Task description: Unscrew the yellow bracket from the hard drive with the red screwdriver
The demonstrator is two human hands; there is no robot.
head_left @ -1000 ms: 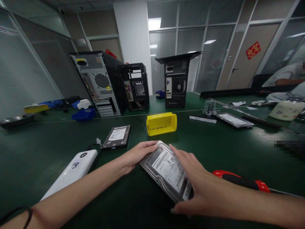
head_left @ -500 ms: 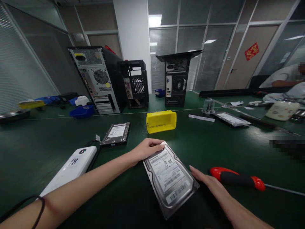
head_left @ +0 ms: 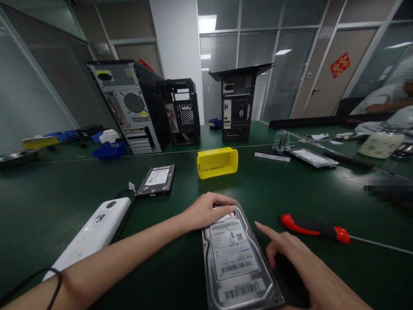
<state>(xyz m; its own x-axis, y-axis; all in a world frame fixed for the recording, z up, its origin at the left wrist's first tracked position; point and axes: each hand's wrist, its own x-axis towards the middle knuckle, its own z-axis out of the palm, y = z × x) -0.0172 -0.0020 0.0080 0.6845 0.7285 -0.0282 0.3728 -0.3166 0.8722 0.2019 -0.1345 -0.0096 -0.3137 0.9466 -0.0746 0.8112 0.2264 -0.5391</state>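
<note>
A silver hard drive (head_left: 237, 258), label side up, lies over the green table at the front middle. My left hand (head_left: 211, 212) grips its far end, with the thumb on the top face and the fingers over the far edge. Beside the drive's right edge is my right hand (head_left: 287, 249), its index finger stretched out and its other fingers partly curled and apart; part of this hand is hidden low in the view. A red and black screwdriver (head_left: 318, 228) rests to the right. Beyond my left hand stands a yellow bin (head_left: 217, 163) on its side.
A second hard drive (head_left: 157, 180) and a white device (head_left: 92, 234) lie left. Three computer cases, one a large tower (head_left: 129, 107), stand at the back. Another drive (head_left: 312, 157) and a clear cup (head_left: 282, 141) are at right. A person (head_left: 383, 101) sits far right.
The hard drive has turned straighter and shifted right and nearer, with my left hand still on it. My right hand's fingers have spread more. The view has shifted slightly.
</note>
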